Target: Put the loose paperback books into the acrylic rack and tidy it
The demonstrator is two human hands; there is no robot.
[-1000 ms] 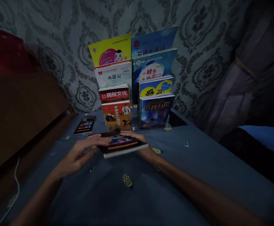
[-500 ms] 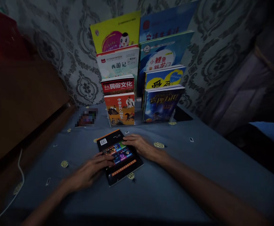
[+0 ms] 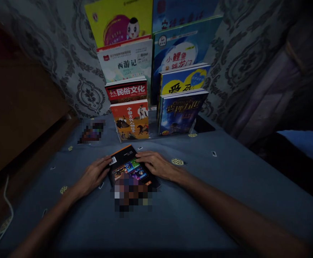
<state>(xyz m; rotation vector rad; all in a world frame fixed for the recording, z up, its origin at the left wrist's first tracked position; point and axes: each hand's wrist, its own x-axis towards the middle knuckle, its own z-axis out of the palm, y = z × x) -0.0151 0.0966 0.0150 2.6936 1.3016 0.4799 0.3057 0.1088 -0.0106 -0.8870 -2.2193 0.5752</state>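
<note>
A black book (image 3: pixel 128 161) with an orange edge and a colourful back cover lies flat on the blue-grey bedsheet (image 3: pixel 199 186). My left hand (image 3: pixel 93 175) touches its left edge with the fingers curled at the side. Resting on the book's right part is my right hand (image 3: pixel 156 165), fingers spread over the cover. The lower part of the book is blurred out. Behind it a tiered stand holds several upright books, the nearest being an orange one (image 3: pixel 131 120) and a dark blue one (image 3: pixel 181 111).
A patterned wall (image 3: pixel 72 71) rises behind the stand. A wooden headboard (image 3: pixel 19 107) runs along the left, with a white cable (image 3: pixel 5 211) below it. A small blurred item (image 3: pixel 91 130) lies left of the stand. A dark curtain (image 3: pixel 280 79) hangs at right.
The book was lifted at an angle a second ago; it now lies flat on the sheet. My left hand slid from the cover to its left edge. The camera tilted downward.
</note>
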